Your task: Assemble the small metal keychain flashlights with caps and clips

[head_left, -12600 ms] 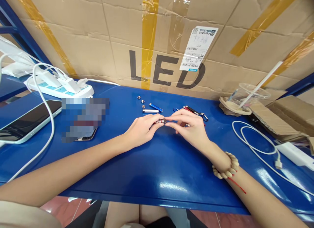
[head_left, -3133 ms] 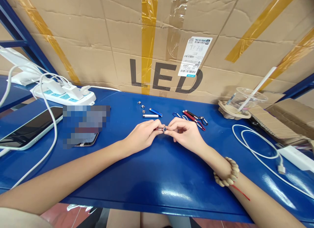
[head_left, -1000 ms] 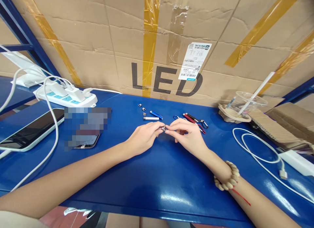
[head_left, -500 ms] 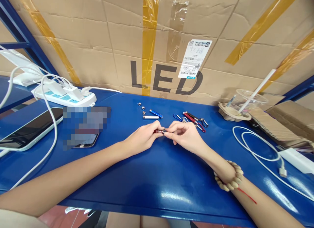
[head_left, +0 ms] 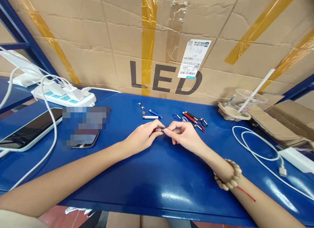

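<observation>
1. Left hand (head_left: 143, 138): fingers pinched on a small red tube (head_left: 157, 130), resting low over the blue counter (head_left: 152, 175).
2. Right hand (head_left: 184, 136): fingertips (head_left: 167, 129) closed on the silver end of the same tube, meeting the left hand at mid-counter; a bead bracelet (head_left: 229, 179) circles the wrist.
3. Small red tube: held level between both hands, just above the counter; details too small to tell.
4. Behind the hands: a silver tube (head_left: 150, 117), a blue tube (head_left: 156, 113), small metal bits (head_left: 141, 106), and a red and black pair with clips (head_left: 195, 119).
5. Left side: power strip (head_left: 64, 94) with plugs, a phone (head_left: 29, 129).
6. Right side: white cable (head_left: 260, 149), plastic cup (head_left: 241, 103) with straw.
7. Back: cardboard box (head_left: 98, 51) lettered LED.
</observation>
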The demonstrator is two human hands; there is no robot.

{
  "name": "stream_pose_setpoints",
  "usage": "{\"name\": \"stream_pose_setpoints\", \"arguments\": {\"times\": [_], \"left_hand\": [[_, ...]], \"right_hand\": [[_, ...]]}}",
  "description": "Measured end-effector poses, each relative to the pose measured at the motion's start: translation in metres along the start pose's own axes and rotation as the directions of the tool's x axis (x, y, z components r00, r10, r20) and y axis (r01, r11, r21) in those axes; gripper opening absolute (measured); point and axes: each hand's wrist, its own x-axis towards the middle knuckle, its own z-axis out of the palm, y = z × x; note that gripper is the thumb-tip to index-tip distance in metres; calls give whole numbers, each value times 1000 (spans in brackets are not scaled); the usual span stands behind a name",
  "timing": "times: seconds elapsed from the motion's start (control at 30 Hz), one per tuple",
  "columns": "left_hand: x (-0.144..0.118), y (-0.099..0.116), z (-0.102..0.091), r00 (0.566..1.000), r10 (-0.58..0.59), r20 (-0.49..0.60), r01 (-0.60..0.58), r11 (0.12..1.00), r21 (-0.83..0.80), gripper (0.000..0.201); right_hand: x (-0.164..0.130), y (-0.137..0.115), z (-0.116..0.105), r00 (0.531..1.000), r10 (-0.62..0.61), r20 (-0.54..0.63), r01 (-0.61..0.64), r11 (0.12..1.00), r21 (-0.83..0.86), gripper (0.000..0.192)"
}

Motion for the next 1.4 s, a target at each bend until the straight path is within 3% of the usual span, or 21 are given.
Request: {"name": "stream_pose_setpoints", "arguments": {"times": [0.27,0.53,0.93,1.1,1.3,1.4], "left_hand": [[0,0,1,997,75,1,-75,996,55,20],[1,4,1,999,-24,-33,29,987,161,19],[2,8,-1,997,-82,-6,81,975,207,21],[2,4,0,997,-76,-9,76,984,160,21],[3,1,-2,992,-77,105,77,997,4,20],[3,3,-4,988,-86,131,92,995,-41,19]], "right_hand": [[-1,-2,-1,1000,1,3,-1,1000,-10,38],[-1,-2,0,997,-71,-30,69,995,-73,36],[-1,1,0,977,-192,-97,176,972,-153,33],[0,2,-1,960,-265,-89,254,960,-121,35],[0,6,-1,926,-376,29,377,918,-125,24],[1,6,-2,919,-393,32,394,916,-77,22]]}}
